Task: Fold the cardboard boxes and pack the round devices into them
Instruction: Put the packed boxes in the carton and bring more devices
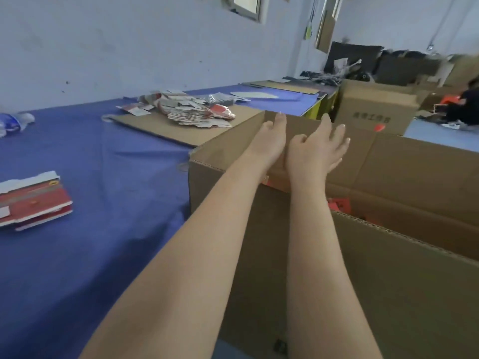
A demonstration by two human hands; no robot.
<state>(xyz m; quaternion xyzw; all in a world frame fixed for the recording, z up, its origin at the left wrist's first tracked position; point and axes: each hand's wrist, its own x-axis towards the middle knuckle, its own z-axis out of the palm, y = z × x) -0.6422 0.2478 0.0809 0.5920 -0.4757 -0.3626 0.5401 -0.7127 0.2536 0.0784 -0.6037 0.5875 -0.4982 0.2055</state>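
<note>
The left hand (272, 138), fingers straight, is seemingly pressing the large brown corrugated carton (207, 182) at its far flap (233, 143). The right hand (316, 149), spread and empty, is hovering beside. The flat red-and-white cardboard boxes (33, 200) are lying left of the carton, nearer the left hand.

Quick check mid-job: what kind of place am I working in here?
Probably a small packing workshop: a blue-covered table holds a pile of flat red-and-white cartons, with large corrugated shipping boxes beside it.

carton (388, 281) inside: mostly hidden | person (464, 107): cut by edge
</note>
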